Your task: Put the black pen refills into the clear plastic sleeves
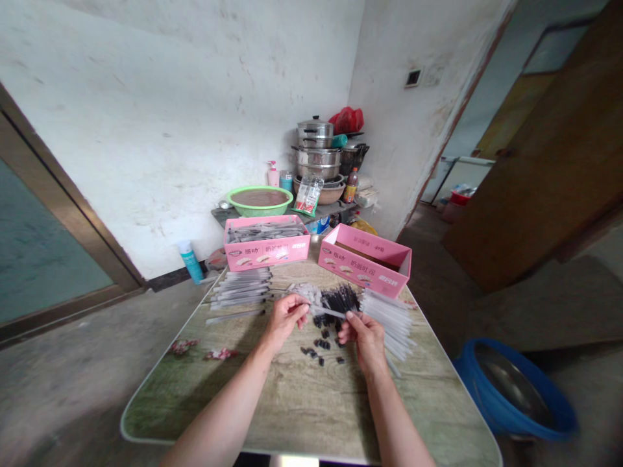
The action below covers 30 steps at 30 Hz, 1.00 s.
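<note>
A slim translucent tube [328, 312] spans the gap between my hands over the middle of the table. My left hand [287, 318] pinches near its left end, where the fingers hide what else they may hold. At the right end, the thumb and fingers of my right hand [366, 336] are closed on it. Just beyond lie a heap of small whitish pieces [305, 292] and a bundle of thin black sticks [341, 298]. Small black caps [321, 344] are scattered between my hands. Rows of translucent tubes lie at left [241, 288] and right [387, 321].
At the table's [311, 408] far edge stand a pink box [267, 251] full of tubes and another pink box [365, 263], its visible inside bare. Behind are a green basin [259, 209] and stacked pots [317, 159]. A blue tub [516, 389] sits at the right.
</note>
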{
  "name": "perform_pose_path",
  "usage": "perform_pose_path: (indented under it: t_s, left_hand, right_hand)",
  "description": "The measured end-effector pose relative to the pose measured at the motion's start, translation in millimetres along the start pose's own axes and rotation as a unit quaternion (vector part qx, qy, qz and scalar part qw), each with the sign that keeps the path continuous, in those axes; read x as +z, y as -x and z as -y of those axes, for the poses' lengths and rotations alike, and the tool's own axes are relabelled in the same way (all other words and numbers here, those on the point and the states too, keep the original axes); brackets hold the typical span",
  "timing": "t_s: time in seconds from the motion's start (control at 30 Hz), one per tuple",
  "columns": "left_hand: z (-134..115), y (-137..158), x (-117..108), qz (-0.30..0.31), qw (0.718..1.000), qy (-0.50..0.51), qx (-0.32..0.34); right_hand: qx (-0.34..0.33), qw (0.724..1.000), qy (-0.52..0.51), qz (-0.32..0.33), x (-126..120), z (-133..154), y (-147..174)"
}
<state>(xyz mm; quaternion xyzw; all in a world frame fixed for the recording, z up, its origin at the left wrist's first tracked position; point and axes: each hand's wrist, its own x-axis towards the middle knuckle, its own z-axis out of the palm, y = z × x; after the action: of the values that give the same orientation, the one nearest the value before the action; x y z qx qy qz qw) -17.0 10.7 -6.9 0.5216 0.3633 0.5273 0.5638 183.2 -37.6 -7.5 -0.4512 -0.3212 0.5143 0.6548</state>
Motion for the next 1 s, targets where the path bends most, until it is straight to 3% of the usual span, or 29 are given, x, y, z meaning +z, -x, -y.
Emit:
perform_pose_path:
  t_s: [0.1,0.3,0.53,0.73,0.87,1.0]
  left_hand:
    - [-2.7,0.8,0.5,0.007,1.000,0.021,-0.014]
    - [-1.9,2.6,1.1,-0.048,0.996,-0.041,-0.060]
    - [-2.9,1.4,0.1,0.009,1.000,-0.002,-0.012]
    - [-0.5,1.9,-1.0,-0.020,0.999,-0.020,-0.043]
    - [4.6,1.5,-1.4,0.009,0.998,-0.049,-0.035]
    - [4.1,-0.1,-0.7,0.025,1.000,-0.006,-0.014]
  right_hand:
    - [-0.001,1.000,-0.001,-0.002,-0.4,-0.2,0.1]
    - [-0.004,1.000,0.000,0.004,1.3,0.5,0.5]
    - [-0.002,1.000,-0.001,0.004,-0.2,-1.2,-0.2]
    - [-0.002,1.000,0.001,0.007,0.6,-1.0,-0.3]
    - [-0.001,1.000,0.003,0.006,1.4,0.7,-0.2]
    - [-0.001,1.000,-0.002,-0.005,0.9,1.6,0.1]
